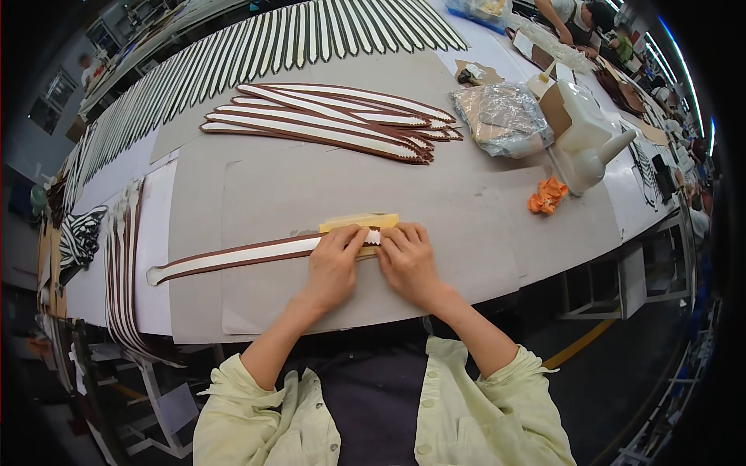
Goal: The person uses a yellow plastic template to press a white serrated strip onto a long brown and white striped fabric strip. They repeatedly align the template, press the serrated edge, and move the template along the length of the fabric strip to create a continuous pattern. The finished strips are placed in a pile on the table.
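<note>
A long white strap with brown edges (233, 257) lies across the grey table sheet (311, 186) in front of me. My left hand (334, 260) and my right hand (406, 256) press side by side on its right end, fingertips pinching the white tip. A yellowish flat block (359, 222) lies just beyond my fingers, touching the strap's end. A fanned pile of several similar brown-edged white straps (326, 120) rests farther back on the table.
Rows of many straps (233, 54) line the far and left table edges. A crumpled clear plastic bag (505, 116), a white jug with a spout (590, 144) and an orange scrap (548, 194) sit at right. Other people work at the far right.
</note>
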Tool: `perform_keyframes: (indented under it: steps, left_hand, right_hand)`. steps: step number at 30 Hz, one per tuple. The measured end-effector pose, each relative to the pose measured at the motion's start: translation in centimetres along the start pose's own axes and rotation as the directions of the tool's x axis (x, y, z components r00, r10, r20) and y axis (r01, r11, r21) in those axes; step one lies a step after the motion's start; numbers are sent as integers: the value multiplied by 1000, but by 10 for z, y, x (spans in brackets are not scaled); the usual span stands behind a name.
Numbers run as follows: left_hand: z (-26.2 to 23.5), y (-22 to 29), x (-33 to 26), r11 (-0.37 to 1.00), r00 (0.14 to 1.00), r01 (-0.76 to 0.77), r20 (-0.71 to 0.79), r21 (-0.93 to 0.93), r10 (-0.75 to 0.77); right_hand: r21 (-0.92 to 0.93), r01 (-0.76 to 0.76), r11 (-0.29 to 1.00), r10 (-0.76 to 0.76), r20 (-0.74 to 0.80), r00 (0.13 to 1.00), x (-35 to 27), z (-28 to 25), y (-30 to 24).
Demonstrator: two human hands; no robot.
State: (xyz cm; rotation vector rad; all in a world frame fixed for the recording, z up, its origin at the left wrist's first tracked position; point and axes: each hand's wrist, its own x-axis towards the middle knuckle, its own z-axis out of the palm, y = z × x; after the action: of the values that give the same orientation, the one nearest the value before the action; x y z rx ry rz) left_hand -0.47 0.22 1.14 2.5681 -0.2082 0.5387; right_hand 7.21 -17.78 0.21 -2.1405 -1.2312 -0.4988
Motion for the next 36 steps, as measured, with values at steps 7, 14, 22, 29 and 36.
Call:
perform_keyframes:
  steps: [7,14,22,29,36]
  left_hand:
    - [-5,12,-35,980,997,-70,-22,186,75]
    - [2,18,-25,972,994,-104,38,211,99]
    - [8,20,-26,967,994,-109,-1,231,112]
    - [11,19,-20,958,994,-107,15,265,107]
    - [-1,13,-15,982,992,-121,49,147,115]
  right_hand:
    - [150,-241,959,249,-31,968,1,14,1]
    - [204,-263,943,275,-36,961,2,16,4]
    - [201,-262,944,272,-27,962,3,17,10]
    - [211,-264,941,276,-30,961,5,17,10]
    - [252,-262,931,272,-2,962,4,17,17]
